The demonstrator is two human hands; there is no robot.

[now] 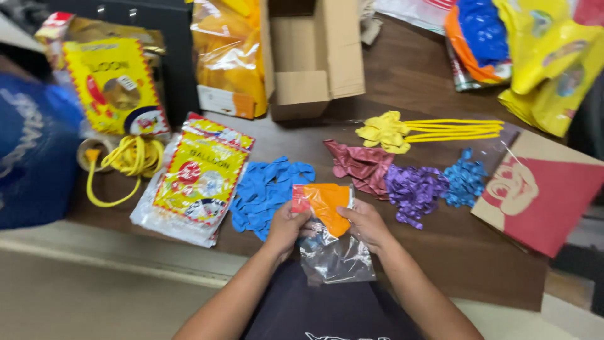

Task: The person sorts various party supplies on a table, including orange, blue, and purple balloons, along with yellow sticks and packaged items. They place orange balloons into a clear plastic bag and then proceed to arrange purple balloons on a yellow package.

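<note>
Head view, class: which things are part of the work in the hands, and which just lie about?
In hand:
left hand
right hand
clear bag
orange balloons

Lying about:
blue balloons
purple balloons
yellow balloons
cardboard box

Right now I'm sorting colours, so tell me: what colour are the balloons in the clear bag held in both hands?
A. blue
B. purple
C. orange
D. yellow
C: the left hand and right hand grip a clear plastic bag with orange balloons at its top; the blue balloons lie loose on the table.
</note>
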